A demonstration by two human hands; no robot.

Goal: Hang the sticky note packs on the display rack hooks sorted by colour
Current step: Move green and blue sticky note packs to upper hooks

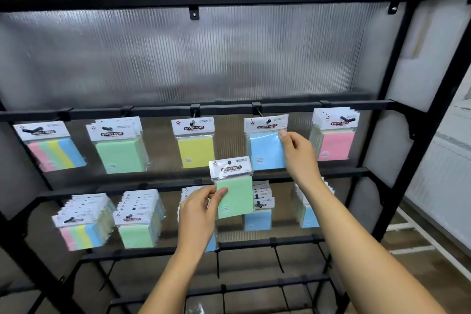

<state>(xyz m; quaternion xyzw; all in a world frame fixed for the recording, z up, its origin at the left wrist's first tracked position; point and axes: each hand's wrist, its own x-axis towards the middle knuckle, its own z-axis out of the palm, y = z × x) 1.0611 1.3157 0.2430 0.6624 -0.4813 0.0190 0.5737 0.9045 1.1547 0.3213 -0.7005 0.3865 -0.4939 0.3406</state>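
Left hand (197, 208) pinching a green pack (234, 194), held free of any hook, presumably bound for the green hook (107, 128) top row. Right hand (297, 153) pinching the hung blue pack (266, 146) at its upper corner, probably seating it straight on its hook.

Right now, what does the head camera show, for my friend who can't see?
The left hand holds a green pack before a black rack, while the right hand pinches a hanging blue pack. Other colours hang nearby.
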